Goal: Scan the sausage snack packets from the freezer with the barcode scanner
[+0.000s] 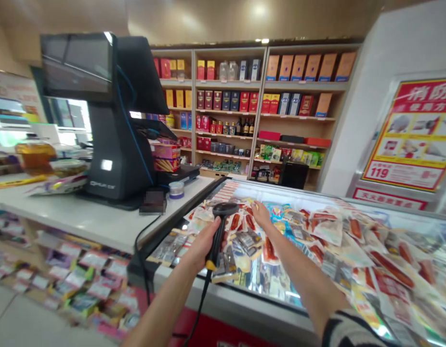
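Handheld scanner (217, 241) is over the display case (244, 300), the left hand's (205, 242) grip wrapped round its handle, long axis running head-outward; the right hand (261, 215), just right of that head, is at the packets (247, 243), whether pinching I cannot tell.

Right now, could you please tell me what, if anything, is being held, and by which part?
The left hand holds a scanner by its handle; whether the right hand holds anything is unclear.

Glass-topped case (241, 306) beneath scattered packs of sausage (392, 270).
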`<state>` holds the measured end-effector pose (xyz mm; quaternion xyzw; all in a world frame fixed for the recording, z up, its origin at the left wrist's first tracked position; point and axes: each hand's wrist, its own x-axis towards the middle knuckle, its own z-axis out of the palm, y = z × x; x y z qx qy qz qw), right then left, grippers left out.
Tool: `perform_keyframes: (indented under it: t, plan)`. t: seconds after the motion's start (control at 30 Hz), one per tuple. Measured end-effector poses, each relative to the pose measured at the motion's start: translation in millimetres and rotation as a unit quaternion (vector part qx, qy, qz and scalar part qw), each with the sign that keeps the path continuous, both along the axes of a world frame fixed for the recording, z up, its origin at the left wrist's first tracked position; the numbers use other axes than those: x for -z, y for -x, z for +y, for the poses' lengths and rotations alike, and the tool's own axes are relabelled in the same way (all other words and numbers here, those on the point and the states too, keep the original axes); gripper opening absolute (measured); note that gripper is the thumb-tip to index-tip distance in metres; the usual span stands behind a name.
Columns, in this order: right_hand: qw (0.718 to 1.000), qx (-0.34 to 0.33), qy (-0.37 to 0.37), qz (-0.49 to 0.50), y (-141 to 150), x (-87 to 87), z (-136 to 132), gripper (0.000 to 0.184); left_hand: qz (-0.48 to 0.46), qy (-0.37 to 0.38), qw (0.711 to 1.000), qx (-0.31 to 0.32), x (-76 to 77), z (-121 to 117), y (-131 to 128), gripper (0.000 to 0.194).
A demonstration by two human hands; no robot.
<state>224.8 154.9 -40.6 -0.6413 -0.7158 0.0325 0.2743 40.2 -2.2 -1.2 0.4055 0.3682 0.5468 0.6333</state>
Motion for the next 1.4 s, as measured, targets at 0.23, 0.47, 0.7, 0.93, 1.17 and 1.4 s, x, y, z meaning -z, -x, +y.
perform_keyframes:
  t: [0.23, 0.47, 0.7, 0.93, 1.17, 1.4]
  plan:
    - [0.998, 0.055, -0.01, 0.004, -26, 39.1, -44, 0.052, 0.01, -0.004, 1.0, 0.011, -2.1, 1, -4, 0.033]
    - [0.999, 0.043, -0.032, -0.002, -4, 22.3, -58, 0.044, 0.024, -0.017, 0.998, 0.057, -4.3, -8, -21, 0.038]
    - [0.992, 0.017, 0.047, -0.118, -27, 17.7, -115, 0.046, 0.03, -0.015, 0.998, 0.046, -7.8, -18, -29, 0.036]
    - [0.998, 0.055, -0.027, -0.021, -39, 25.6, -98, 0.042, 0.042, -0.01, 0.997, 0.067, -21.7, -27, -41, 0.035]
    - [0.984, 0.048, -0.119, 0.121, -59, 22.9, -89, 0.052, 0.03, 0.009, 0.998, 0.049, -23.1, -15, -55, 0.034]
    - [0.967, 0.029, -0.139, 0.21, -59, 21.3, -88, 0.061, 0.038, 0.007, 0.996, 0.079, -20.4, -11, -59, 0.036]
